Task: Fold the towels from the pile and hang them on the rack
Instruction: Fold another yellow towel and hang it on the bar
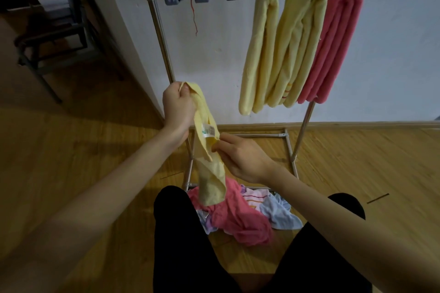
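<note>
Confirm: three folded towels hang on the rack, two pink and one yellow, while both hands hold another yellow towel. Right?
Not quite. The head view shows the colours reversed: two yellow towels and one pink towel hang on the rack. The left hand and right hand do hold another yellow towel.

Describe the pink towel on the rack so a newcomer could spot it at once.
Find the metal rack against the white wall. Three folded towels hang at its right end; the pink towel is the rightmost, beside two yellow towels and the only pink one hanging.
</note>
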The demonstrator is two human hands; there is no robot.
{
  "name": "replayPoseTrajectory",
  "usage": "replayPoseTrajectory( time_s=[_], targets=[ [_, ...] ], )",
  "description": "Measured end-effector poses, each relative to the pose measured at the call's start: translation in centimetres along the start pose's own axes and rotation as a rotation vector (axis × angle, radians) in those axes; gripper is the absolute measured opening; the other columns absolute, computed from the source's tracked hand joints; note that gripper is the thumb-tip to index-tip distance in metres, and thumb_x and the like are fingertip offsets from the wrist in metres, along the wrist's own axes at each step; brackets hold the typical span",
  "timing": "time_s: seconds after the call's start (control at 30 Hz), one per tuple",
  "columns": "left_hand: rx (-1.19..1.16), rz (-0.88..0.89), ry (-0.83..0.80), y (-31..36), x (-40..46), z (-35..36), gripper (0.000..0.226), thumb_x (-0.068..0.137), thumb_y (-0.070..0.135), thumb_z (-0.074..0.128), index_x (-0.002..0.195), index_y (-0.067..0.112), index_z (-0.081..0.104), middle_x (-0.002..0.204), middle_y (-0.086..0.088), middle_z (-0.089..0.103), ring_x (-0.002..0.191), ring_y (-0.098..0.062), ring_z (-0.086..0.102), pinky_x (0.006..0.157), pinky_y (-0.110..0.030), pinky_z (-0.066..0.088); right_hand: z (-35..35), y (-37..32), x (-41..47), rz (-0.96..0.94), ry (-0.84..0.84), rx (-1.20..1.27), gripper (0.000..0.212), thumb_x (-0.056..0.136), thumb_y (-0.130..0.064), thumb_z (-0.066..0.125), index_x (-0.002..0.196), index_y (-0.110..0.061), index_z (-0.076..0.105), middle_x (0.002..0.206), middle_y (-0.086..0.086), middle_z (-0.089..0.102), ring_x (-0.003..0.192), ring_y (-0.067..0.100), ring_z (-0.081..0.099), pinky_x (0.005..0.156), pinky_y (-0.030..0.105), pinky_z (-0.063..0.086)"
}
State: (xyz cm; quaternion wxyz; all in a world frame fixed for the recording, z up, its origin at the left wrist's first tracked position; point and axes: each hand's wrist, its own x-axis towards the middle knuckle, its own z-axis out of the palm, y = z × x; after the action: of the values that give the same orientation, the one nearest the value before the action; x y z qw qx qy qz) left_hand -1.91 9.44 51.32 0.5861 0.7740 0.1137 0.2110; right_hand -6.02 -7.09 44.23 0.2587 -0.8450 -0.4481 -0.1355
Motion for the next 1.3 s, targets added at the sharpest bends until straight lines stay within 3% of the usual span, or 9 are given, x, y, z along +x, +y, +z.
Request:
replayPoseTrajectory(
  time_s=[0.17,0.3,0.43,0.6,0.8,0.9,1.0,1.17,1.3],
  targets=[
    [-0.003,0.004,0.038,0.0,-0.1,0.3,0.024,0.102,0.017,0.036,0.085,0.021,0.053,0.088,-0.006,0.057,0.087,-0.023,0.061,0.08,-0.039,0.052,-0.8,-0.6,0.3,0.118,0.076,0.153,0.039,0.084,-0.033,0.036,0.087,-0.005,0.062,0.083,0.006,0.054,0.064,0.024,0.051,0.055,0.041,0.044],
    [0.021,0.016,0.051,-0.2,-0.2,0.4,0.019,0.102,0.018,0.036,0.094,0.018,0.054,0.09,-0.004,0.059,0.092,-0.025,0.063,0.088,-0.048,0.053,-1.6,-0.8,0.4,0.157,0.128,0.219,0.034,0.086,-0.035,0.036,0.07,-0.008,0.048,0.072,0.004,0.045,0.059,0.023,0.044,0.052,0.044,0.039],
    [0.002,0.011,0.05,-0.2,-0.6,0.7,0.019,0.102,0.018,0.036,0.097,0.017,0.054,0.09,-0.001,0.058,0.092,-0.022,0.062,0.086,-0.048,0.054,-1.6,-0.9,0.6,0.227,0.179,0.092,0.034,0.085,-0.043,0.05,0.066,-0.016,0.043,0.068,-0.002,0.041,0.051,0.02,0.043,0.046,0.037,0.038],
    [-0.008,-0.018,0.052,-0.5,-0.5,0.4,0.019,0.101,0.017,0.037,0.096,0.018,0.054,0.095,-0.005,0.06,0.094,-0.023,0.063,0.084,-0.049,0.055,-1.0,0.7,0.1,0.252,0.173,-0.039,0.031,0.094,-0.029,0.042,0.075,-0.008,0.052,0.074,0.004,0.046,0.053,0.025,0.048,0.044,0.041,0.042],
    [-0.008,-0.162,-0.084,-1.1,-0.8,-1.1,0.017,0.102,0.013,0.038,0.108,0.006,0.052,0.103,-0.014,0.059,0.082,-0.02,0.068,0.067,-0.034,0.061,-2.8,3.9,-0.3,0.254,0.117,-0.075,0.027,0.094,-0.023,0.052,0.086,-0.003,0.067,0.081,0.006,0.052,0.064,0.024,0.055,0.056,0.035,0.047],
    [0.17,-0.228,-0.262,-2.0,-1.1,-2.3,0.018,0.102,0.011,0.039,0.108,0.002,0.053,0.09,-0.016,0.061,0.068,-0.023,0.069,0.056,-0.029,0.059,-4.2,5.2,0.3,0.252,0.129,-0.073,0.015,0.089,-0.012,0.062,0.085,-0.001,0.072,0.076,0.004,0.052,0.062,0.017,0.05,0.058,0.029,0.043],
    [0.494,-0.197,-0.382,-3.1,-1.5,-3.1,0.013,0.099,0.013,0.046,0.098,0.004,0.056,0.081,-0.013,0.065,0.063,-0.02,0.069,0.06,-0.033,0.06,-5.2,6.0,1.0,0.236,0.078,-0.071,0.012,0.087,-0.01,0.065,0.087,-0.002,0.074,0.079,0.006,0.057,0.063,0.015,0.053,0.061,0.03,0.045],
    [1.013,0.081,-0.419,-3.2,-0.6,-3.3,0.017,0.087,0.022,0.065,0.076,0.009,0.066,0.067,-0.006,0.065,0.059,-0.015,0.063,0.058,-0.03,0.053,-5.9,6.2,1.6,0.186,0.006,-0.072,0.012,0.087,-0.01,0.065,0.09,-0.003,0.074,0.083,0.007,0.057,0.065,0.012,0.049,0.062,0.031,0.045],
    [1.025,0.119,-0.363,-2.0,0.6,-3.0,0.021,0.083,0.024,0.065,0.075,0.005,0.067,0.062,-0.003,0.053,0.056,-0.018,0.052,0.051,-0.027,0.04,-6.7,7.0,0.8,0.187,-0.01,-0.094,0.009,0.085,-0.008,0.067,0.087,-0.002,0.073,0.082,0.007,0.06,0.064,0.017,0.055,0.062,0.037,0.05]
  ],
)
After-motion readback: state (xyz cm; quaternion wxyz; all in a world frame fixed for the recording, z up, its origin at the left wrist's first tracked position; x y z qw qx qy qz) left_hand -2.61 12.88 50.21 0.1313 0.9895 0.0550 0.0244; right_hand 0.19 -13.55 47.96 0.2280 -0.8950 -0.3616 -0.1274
